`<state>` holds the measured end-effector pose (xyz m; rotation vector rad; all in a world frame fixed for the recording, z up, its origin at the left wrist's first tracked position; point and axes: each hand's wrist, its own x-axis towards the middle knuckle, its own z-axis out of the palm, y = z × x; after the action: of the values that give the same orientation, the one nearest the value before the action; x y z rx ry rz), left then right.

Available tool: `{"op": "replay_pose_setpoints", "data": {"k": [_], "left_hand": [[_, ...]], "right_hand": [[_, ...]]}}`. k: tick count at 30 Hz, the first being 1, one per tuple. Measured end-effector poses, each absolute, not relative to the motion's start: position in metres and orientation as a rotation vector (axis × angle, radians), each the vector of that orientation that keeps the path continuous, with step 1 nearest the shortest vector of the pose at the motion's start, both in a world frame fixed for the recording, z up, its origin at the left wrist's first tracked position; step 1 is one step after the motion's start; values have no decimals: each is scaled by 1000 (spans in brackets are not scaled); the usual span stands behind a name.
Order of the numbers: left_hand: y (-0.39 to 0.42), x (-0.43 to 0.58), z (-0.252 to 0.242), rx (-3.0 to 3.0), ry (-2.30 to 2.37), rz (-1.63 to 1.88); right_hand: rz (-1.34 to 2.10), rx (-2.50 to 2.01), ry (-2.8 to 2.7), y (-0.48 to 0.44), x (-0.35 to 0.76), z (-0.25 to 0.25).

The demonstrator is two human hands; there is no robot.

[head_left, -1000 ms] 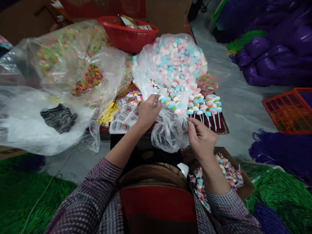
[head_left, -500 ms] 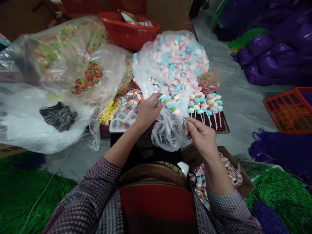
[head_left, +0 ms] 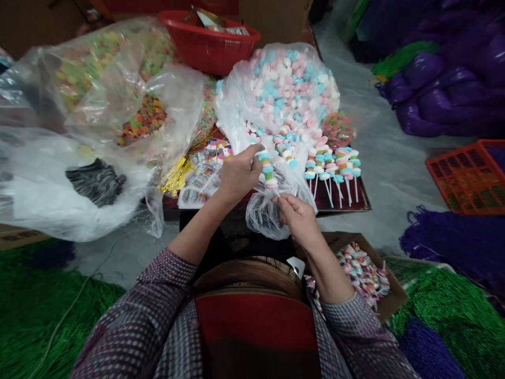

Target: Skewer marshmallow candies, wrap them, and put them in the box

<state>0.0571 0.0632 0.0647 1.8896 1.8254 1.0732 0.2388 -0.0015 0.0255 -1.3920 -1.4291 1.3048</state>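
A marshmallow skewer (head_left: pixel 268 171), stacked in blue, green, white and pink, stands nearly upright in front of me. My right hand (head_left: pixel 295 215) pinches the thin white stick at its lower end. My left hand (head_left: pixel 241 172) is closed at the upper end, thumb and forefinger against the top pieces; its fingertips are partly hidden. Behind the skewer a clear plastic bag (head_left: pixel 263 215) hangs over the table edge. Finished-looking skewers (head_left: pixel 333 164) lie in a row to the right, white sticks toward me.
A big bag of marshmallows (head_left: pixel 294 87) lies behind my hands. Bags of gummy rings (head_left: pixel 144 121) fill the left. Gold twist ties (head_left: pixel 176 178) and printed wrappers (head_left: pixel 199 184) lie beside my left hand. A red basket (head_left: pixel 209 45) stands behind; a carton of wrapped sweets (head_left: pixel 365 271) sits lower right.
My right hand has moved left and slightly down with the stick, so the skewer has swung from a slant to nearly upright. My left hand has stayed at its upper end.
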Motion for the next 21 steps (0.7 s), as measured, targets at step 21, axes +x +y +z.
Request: {"op": "replay_pose_setpoints", "data": {"k": [21], "left_hand": [[26,55,76,543,860,1665]], "right_hand": [[1570,-1000,-863,-10,171,48]]}}
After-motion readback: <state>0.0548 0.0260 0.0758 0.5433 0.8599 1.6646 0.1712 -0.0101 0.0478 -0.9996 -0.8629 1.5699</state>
